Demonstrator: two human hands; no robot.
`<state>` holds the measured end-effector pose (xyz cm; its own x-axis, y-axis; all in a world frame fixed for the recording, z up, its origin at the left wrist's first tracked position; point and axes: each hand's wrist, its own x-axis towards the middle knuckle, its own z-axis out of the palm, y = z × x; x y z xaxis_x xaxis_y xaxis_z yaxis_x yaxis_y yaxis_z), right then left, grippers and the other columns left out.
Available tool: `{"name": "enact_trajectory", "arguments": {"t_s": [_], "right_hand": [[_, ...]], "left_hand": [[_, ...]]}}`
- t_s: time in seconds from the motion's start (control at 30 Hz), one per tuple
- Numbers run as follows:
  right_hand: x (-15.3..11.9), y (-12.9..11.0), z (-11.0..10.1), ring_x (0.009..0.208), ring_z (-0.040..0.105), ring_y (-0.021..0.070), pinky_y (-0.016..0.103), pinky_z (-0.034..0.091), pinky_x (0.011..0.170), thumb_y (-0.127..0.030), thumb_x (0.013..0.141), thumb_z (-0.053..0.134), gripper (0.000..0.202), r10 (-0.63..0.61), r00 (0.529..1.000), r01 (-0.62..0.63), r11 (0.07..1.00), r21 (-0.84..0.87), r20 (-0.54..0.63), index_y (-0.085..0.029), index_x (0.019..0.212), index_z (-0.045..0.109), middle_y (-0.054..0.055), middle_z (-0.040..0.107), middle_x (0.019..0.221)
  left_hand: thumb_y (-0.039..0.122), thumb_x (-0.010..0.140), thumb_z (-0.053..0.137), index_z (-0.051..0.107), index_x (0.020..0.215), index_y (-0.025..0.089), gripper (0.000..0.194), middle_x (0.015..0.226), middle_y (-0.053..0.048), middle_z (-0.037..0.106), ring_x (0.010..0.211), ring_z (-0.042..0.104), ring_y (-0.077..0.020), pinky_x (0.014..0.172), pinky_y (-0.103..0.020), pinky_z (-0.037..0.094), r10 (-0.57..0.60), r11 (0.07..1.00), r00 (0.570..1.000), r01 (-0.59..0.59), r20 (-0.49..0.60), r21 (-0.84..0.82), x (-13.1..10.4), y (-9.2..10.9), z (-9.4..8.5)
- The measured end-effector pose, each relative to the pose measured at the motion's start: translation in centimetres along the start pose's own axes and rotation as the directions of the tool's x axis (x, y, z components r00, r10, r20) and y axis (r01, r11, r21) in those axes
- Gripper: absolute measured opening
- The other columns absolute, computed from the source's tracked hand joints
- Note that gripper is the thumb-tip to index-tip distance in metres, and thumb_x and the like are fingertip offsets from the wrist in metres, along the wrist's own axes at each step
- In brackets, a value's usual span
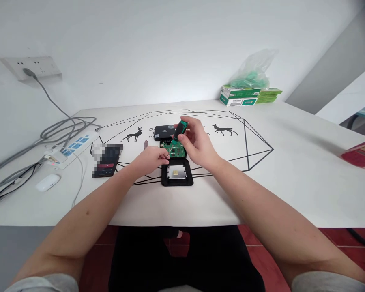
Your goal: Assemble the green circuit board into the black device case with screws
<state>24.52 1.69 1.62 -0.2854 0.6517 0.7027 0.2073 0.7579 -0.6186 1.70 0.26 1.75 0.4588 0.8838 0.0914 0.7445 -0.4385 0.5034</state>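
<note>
My right hand (197, 144) is closed round the green and black handle of a screwdriver (180, 130), which is tilted with its shaft pointing down and left. Beside the shaft's lower end, my left hand (150, 159) is pinched, its fingertips at the left edge of a green circuit board (178, 151); what they hold is too small to make out. The board sits in a black case, partly hidden by both hands. Behind it lies a black box (163, 132) with labels. Nearer to me is a black cover (177, 182) with a metal plate and a pale square pad.
A phone (108, 160), power strip (79, 148), white mouse (48, 183), glasses (15, 184) and cables lie on the left. A small brownish object (146, 144) is behind my left hand. Green boxes (240, 95) stand at the back right; a red package (361, 154) is at the far right.
</note>
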Motion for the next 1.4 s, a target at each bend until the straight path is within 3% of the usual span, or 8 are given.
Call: {"name": "enact_trajectory", "arguments": {"t_s": [0.2, 0.4, 0.77, 0.93, 1.03, 1.1, 1.27, 1.4], "right_hand": [[-0.5, -0.5, 0.7, 0.102, 0.073, 0.0280, 0.052, 0.068, 0.093, -0.044, 0.109, 0.049, 0.057, -0.041, 0.997, 0.044, 0.998, -0.047, 0.062, -0.035, 0.165, 0.045, 0.010, 0.073, 0.130], [-0.6, -1.0, 0.8, 0.097, 0.069, 0.0230, 0.048, 0.066, 0.094, -0.030, 0.110, 0.045, 0.055, -0.155, 0.982, 0.168, 0.979, -0.118, 0.111, -0.032, 0.165, 0.045, 0.009, 0.074, 0.129], [-0.6, -0.8, 1.3, 0.091, 0.066, 0.0228, 0.044, 0.066, 0.082, -0.034, 0.106, 0.059, 0.049, -0.139, 0.988, 0.145, 0.985, -0.091, 0.074, -0.035, 0.155, 0.055, 0.008, 0.071, 0.118], [-0.6, -1.2, 1.1, 0.096, 0.070, 0.0217, 0.043, 0.065, 0.088, -0.043, 0.109, 0.055, 0.046, -0.107, 0.993, 0.108, 0.994, -0.019, 0.056, -0.035, 0.154, 0.058, 0.007, 0.073, 0.121], [-0.6, -1.6, 1.0, 0.111, 0.072, 0.0230, 0.047, 0.062, 0.102, -0.037, 0.113, 0.041, 0.045, -0.094, 0.994, 0.094, 0.996, 0.000, 0.053, -0.035, 0.154, 0.058, 0.007, 0.074, 0.133], [-0.5, -1.7, 1.0, 0.106, 0.071, 0.0236, 0.047, 0.062, 0.099, -0.037, 0.111, 0.045, 0.042, -0.076, 0.996, 0.076, 0.997, -0.015, 0.035, -0.034, 0.150, 0.061, 0.008, 0.075, 0.127], [-0.3, -1.4, 1.2, 0.085, 0.064, 0.0221, 0.045, 0.061, 0.084, -0.042, 0.101, 0.068, 0.035, -0.052, 0.998, 0.051, 0.998, -0.028, -0.037, -0.031, 0.134, 0.066, 0.004, 0.068, 0.101], [-0.1, -1.4, 1.2, 0.080, 0.062, 0.0191, 0.042, 0.059, 0.079, -0.046, 0.096, 0.076, 0.037, 0.001, 0.999, 0.001, 1.000, 0.025, -0.048, -0.030, 0.127, 0.063, 0.000, 0.063, 0.094]], "left_hand": [[0.023, 0.086, 0.072, 0.073, 0.081, 0.025, 0.006, 0.088, 0.000, 0.080, 0.089, 0.075, -0.0250, 0.087, -0.037, 0.059, 0.019, 0.999, 0.995, -0.014, 0.098, -0.043, -0.2, 0.8, 0.1], [0.010, 0.090, 0.061, 0.077, 0.084, 0.024, 0.021, 0.097, -0.003, 0.079, 0.094, 0.074, -0.0240, 0.096, -0.037, 0.058, 0.112, 0.994, 0.979, -0.110, 0.172, -0.022, -0.4, 1.1, -0.1], [0.017, 0.091, 0.060, 0.080, 0.090, 0.025, 0.021, 0.100, -0.003, 0.081, 0.087, 0.074, -0.0243, 0.088, -0.038, 0.059, 0.101, 0.995, 0.975, -0.099, 0.197, -0.017, -0.7, 1.0, -0.6], [0.018, 0.095, 0.051, 0.080, 0.099, 0.024, 0.030, 0.101, -0.003, 0.081, 0.094, 0.075, -0.0248, 0.094, -0.039, 0.058, 0.020, 1.000, 1.000, -0.020, 0.004, 0.017, -0.2, -0.2, -1.1], [0.016, 0.095, 0.048, 0.079, 0.105, 0.022, 0.033, 0.110, -0.007, 0.081, 0.105, 0.074, -0.0281, 0.095, -0.040, 0.058, -0.057, 0.987, 0.988, 0.077, -0.143, 0.138, 0.5, -1.8, -1.3], [0.015, 0.096, 0.048, 0.079, 0.109, 0.020, 0.033, 0.114, -0.011, 0.080, 0.110, 0.072, -0.0307, 0.097, -0.042, 0.057, -0.092, 0.957, 0.976, 0.142, -0.196, 0.255, 0.9, -3.1, -1.2], [0.016, 0.098, 0.050, 0.078, 0.109, 0.019, 0.030, 0.112, -0.014, 0.078, 0.110, 0.069, -0.0327, 0.099, -0.044, 0.055, -0.120, 0.898, 0.967, 0.203, -0.226, 0.391, 1.6, -5.4, -0.8], [0.018, 0.100, 0.051, 0.077, 0.116, 0.018, 0.031, 0.118, -0.015, 0.075, 0.119, 0.065, -0.0336, 0.105, -0.046, 0.053, -0.085, 0.887, 0.971, 0.177, -0.225, 0.426, 1.5, -5.3, -0.3]]}}
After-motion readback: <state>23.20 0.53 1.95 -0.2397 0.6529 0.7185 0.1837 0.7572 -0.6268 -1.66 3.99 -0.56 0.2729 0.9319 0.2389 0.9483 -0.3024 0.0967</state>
